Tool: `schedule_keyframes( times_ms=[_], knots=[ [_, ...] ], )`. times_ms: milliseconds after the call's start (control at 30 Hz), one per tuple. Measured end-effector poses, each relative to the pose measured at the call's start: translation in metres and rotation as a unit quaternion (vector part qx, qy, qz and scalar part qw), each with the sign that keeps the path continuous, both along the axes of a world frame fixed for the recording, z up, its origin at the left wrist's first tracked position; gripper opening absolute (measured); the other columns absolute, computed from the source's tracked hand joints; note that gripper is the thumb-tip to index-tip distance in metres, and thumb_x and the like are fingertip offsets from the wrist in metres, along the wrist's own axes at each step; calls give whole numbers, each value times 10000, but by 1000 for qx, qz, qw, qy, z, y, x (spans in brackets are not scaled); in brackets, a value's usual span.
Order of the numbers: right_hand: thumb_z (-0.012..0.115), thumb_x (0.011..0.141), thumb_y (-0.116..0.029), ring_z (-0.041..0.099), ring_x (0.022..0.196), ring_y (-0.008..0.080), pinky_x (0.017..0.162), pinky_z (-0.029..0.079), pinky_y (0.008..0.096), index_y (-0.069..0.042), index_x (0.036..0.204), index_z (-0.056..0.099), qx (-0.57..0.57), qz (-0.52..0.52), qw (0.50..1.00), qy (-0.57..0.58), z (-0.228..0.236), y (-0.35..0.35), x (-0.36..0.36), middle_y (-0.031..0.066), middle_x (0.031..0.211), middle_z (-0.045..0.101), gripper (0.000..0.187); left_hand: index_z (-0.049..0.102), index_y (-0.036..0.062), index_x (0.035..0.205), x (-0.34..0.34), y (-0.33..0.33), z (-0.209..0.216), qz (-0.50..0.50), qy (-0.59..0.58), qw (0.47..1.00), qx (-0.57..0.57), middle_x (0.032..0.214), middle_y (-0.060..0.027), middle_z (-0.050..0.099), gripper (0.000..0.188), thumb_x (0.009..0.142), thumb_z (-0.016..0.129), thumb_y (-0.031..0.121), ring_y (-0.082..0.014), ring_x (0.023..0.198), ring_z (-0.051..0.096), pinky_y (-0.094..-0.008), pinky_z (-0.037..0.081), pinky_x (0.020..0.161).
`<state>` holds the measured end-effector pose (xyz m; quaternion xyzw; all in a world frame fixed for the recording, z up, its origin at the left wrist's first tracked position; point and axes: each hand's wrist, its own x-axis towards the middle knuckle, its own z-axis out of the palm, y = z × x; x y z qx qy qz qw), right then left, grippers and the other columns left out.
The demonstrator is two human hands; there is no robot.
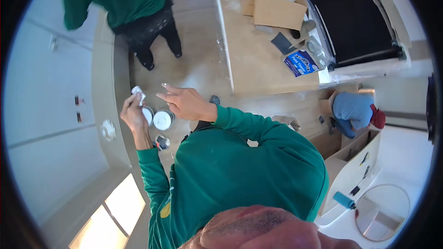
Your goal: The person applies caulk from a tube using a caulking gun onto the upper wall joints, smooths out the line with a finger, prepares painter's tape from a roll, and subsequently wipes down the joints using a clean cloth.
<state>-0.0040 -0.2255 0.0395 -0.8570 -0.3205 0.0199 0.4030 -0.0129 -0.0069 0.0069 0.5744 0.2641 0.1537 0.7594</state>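
The left hand (134, 113) is raised in front of the person's green sweatshirt, its fingers closed tight around a small crumpled white rag (138, 93) that pokes out above the knuckles. The right hand (184, 103) is held up just beside it, open and empty — the fingers are spread and point toward the rag without touching it.

Taking the rag as the landmark: directly below it, down on the wooden floor, stand two round cans with white lids (163, 120), close together and partly hidden by the left hand. A little lower still lies a small dark object (161, 142) — too small to tell what it is. Left of the rag, a white smudge (108, 130) marks the pale wall. Above the rag, well apart, another person in a green top and black trousers (121, 0) stands by the wall. Far to the right of the rag, a cardboard-covered surface carries an open cardboard box (277, 11), and beyond it a person in a blue shirt (353, 110) crouches low.
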Motion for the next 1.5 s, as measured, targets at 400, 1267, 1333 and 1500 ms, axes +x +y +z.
schedule_keyframes(
  times_ms=[400, 1267, 1333, 1500],
  knots=[
    [581, 832, -8, 652, 1088, 332, 905, 559, 404, -63, 1335, 548, 108, -227, 961, -112, -54, -137, 87, 170, 1307, 600, 507, 605, -40, 1222, 134, -184, 11, -448, 109, 870, -172, 1180, -147, 664, 445, 973, 556, 325, -215, 1044, 639, -343, 483, 892],
    [635, 975, -210, 599, 527, 116, 485, 467, 236, 49, 1072, 681, 328, -836, 421, 131, -76, -126, -20, 91, 750, 675, 281, 714, 108, 1142, 671, -656, -81, -487, -352, 557, 573, 1133, -179, 688, 452, 749, 737, 330, -367, 1025, 657, -512, 507, 900],
    [641, 973, -231, 617, 541, 127, 487, 465, 232, 55, 1070, 676, 343, -845, 389, 128, -79, -124, -18, 106, 756, 676, 304, 744, 91, 1004, 684, -660, -81, -517, -330, 522, 592, 1062, -163, 709, 343, 742, 731, 311, -355, 997, 668, -549, 502, 860],
    [634, 977, -240, 626, 551, 131, 492, 465, 234, 56, 1072, 677, 347, -851, 371, 135, -82, -136, -2, 104, 766, 679, 315, 699, 6, 825, 697, -686, -73, -459, -405, 508, 606, 912, -214, 700, 224, 761, 671, 218, -392, 894, 670, -520, 512, 786]
  ],
)
